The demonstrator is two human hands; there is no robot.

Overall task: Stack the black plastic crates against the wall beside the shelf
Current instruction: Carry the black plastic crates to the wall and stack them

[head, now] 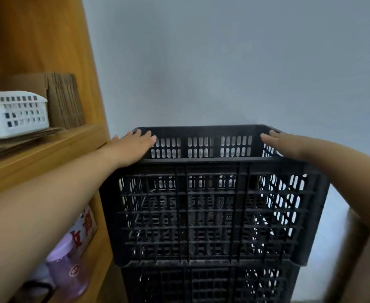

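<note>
Head view: upper black crate [212, 215] atop lower crate [210, 285], flanked by left hand [133, 145] and right hand [282, 143], fingers straight, resting on its side rims.

Head-worn wide view, forward and down, close above top crate [212, 215].

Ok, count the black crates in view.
2. The top crate stands by the wall beside the shelf; the lower crate sits beneath it, cut off by the frame, so more may be hidden below.

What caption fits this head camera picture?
Left hand and right hand rest on the top crate, atop a lower crate beside the shelf.
</note>
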